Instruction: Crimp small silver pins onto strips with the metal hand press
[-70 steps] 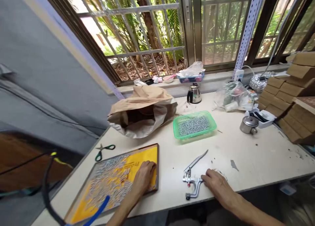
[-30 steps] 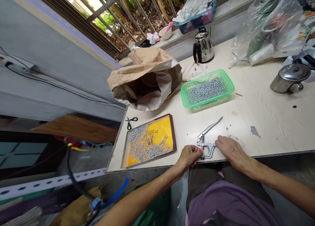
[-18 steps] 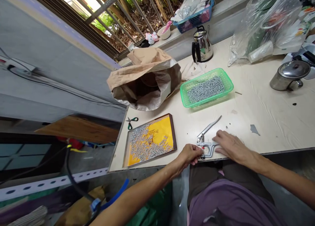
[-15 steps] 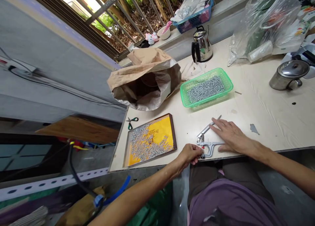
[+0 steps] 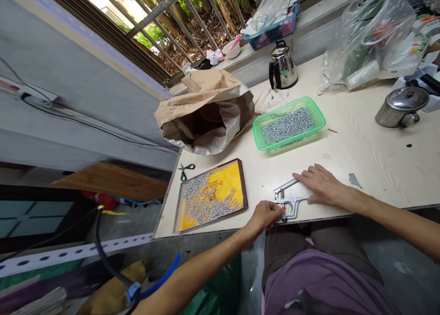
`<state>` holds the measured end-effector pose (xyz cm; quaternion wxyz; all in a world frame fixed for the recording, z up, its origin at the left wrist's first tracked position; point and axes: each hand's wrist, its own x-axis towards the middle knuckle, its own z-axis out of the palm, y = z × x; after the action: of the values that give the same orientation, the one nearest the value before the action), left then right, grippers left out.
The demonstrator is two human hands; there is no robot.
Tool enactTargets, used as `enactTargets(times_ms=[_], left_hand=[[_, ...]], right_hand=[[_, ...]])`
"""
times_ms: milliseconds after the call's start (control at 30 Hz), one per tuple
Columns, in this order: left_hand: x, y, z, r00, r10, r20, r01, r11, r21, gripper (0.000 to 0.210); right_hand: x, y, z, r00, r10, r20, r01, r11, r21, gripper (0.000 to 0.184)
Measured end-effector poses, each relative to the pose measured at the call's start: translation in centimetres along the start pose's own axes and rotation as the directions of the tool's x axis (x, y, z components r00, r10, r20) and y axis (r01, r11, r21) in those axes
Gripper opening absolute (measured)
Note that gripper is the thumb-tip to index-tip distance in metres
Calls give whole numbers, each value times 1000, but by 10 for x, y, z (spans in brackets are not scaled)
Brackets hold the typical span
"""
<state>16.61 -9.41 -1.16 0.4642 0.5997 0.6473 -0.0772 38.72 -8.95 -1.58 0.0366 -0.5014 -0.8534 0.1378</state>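
Silver metal snap-fastener pliers [image 5: 292, 205] lie at the table's front edge, with a coil spring and a red bit near the jaw. My right hand [image 5: 321, 187] is closed over the ends of both handles. At the jaw, the fingertips of my left hand [image 5: 265, 215] are pinched together. Whatever they hold is too small to make out. Left of the pliers, a shallow dark-edged tray [image 5: 244, 187] with a yellow lining contains many small silver metal pieces [image 5: 197, 198]. Farther back, a green plastic basket [image 5: 264, 146] holds similar pieces.
Green-handled scissors [image 5: 185, 171] lie beyond the tray's left corner. A large open paper bag [image 5: 206, 95] stands at the back left. Behind the basket is a steel kettle [image 5: 283, 65]; a lidded steel cup [image 5: 400, 106] and a plastic bag [image 5: 364, 45] stand to the right.
The upper handle of the pliers has come down toward the lower one, and my right fingers now cover its end. My left hand stays at the jaw.
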Motion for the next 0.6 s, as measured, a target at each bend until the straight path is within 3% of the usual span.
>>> enactTargets(times_ms=[33,67,133,233,300,400,500,600], left_hand=[[-2,1,1,987,127,-97,-115,987,114,19],[-4,3,3,945,277,-174,-235,944,230,15],[-1,10,9,804,554,-215,-438,797,415,20],[14,25,20,626,775,-85,-625,564,540,50],[28,33,23,563,826,14,-695,465,548,62],[41,38,23,566,820,88,-714,434,549,68],[42,41,21,601,794,87,-680,451,578,68],[40,45,22,611,785,99,-664,440,604,55]], right_hand=[[-2,-1,0,1000,-1,-14,2,1000,13,77],[-3,-2,1,999,-3,-32,4,1000,25,76],[-7,-4,4,998,-7,-62,10,999,48,76],[-11,-2,8,997,-7,-80,14,996,87,79],[-15,1,8,997,-9,-71,16,995,102,84],[-20,8,3,999,8,-48,-5,998,66,84],[-24,10,-1,999,28,-30,-27,999,35,65],[-25,10,0,998,53,-29,-52,998,30,52]])
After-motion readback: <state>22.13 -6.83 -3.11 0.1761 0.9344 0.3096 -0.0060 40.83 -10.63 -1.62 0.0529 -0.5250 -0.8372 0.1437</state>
